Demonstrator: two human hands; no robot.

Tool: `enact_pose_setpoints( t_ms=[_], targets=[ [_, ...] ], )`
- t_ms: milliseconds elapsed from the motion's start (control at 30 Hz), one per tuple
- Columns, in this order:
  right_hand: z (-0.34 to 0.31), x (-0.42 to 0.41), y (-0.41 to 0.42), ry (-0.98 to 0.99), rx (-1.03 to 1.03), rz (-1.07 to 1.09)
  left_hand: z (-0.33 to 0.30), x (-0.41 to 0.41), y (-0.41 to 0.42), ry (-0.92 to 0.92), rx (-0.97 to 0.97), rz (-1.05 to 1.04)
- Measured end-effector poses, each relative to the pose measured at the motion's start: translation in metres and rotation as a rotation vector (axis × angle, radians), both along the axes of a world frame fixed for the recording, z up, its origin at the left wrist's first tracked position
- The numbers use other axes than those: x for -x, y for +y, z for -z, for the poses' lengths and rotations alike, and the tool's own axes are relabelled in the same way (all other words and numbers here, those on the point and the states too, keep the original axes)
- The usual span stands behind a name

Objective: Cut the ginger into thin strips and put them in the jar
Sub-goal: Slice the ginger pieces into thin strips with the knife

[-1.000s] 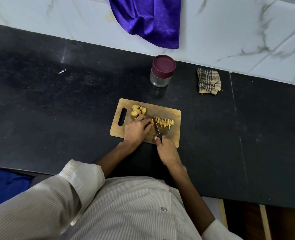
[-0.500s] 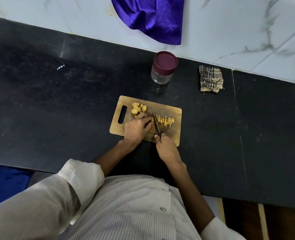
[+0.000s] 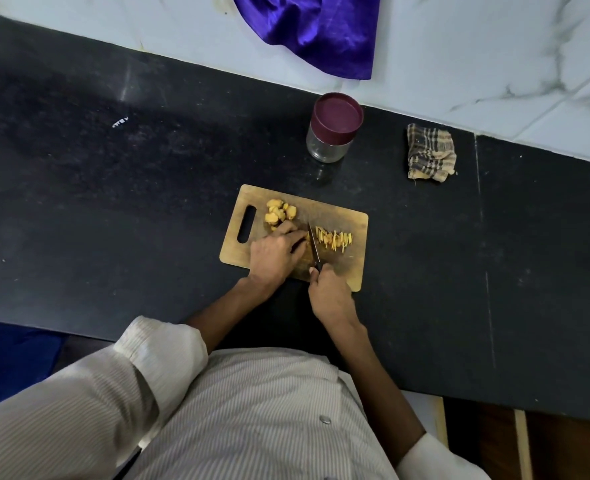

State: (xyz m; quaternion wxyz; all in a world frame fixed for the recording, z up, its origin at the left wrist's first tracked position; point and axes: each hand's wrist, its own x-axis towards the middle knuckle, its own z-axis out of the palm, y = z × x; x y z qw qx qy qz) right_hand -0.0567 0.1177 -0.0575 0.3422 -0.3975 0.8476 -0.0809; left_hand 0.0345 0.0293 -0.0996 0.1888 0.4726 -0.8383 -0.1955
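While my left hand (image 3: 275,252) presses down with curled fingers on the piece of ginger being cut, which is mostly hidden beneath it, my right hand (image 3: 328,295) is wrapped round the knife (image 3: 313,244) handle at the board's 6 o'clock edge. The blade's long axis runs from about 6 toward 12 o'clock, tip away from me, standing between the held piece and the cut strips (image 3: 333,239). Those strips lie in a loose row toward 3 o'clock on the cutting board (image 3: 350,268), most of them lengthwise along the 12-to-6 line, parallel to the blade. A small heap of uncut ginger chunks (image 3: 280,212) sits at about 11 o'clock on the board, beside the handle slot.

I judge the ginger firm and fibrous, knobbly enough to rock, so I would pin it flat side down with fingertips tucked back from the edge. The strips look light and likely a little damp; I would gather them in a pinch or scoop them on the blade.

The jar (image 3: 331,133) stands upright on the tabletop (image 3: 113,202) at 12 o'clock from the board, well apart from it, its maroon lid on, so it needs opening first
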Motion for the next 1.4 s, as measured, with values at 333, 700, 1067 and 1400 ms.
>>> enact_pose_setpoints(
  t_ms=[333,700,1067,1400],
  targets=[
    [0.0,-0.001,-0.009,-0.005,-0.029,0.021,0.001,0.0,0.0,-0.011,0.005,-0.002],
    [0.0,-0.003,0.006,-0.025,-0.01,0.023,-0.001,0.004,0.004,-0.067,-0.056,-0.056],
    [-0.004,-0.003,-0.005,-0.103,0.029,0.128,0.002,-0.001,0.003,-0.038,-0.037,-0.004],
    [-0.002,0.015,0.004,-0.157,0.07,0.211,0.007,-0.005,-0.001,0.002,-0.03,-0.004]
  ],
)
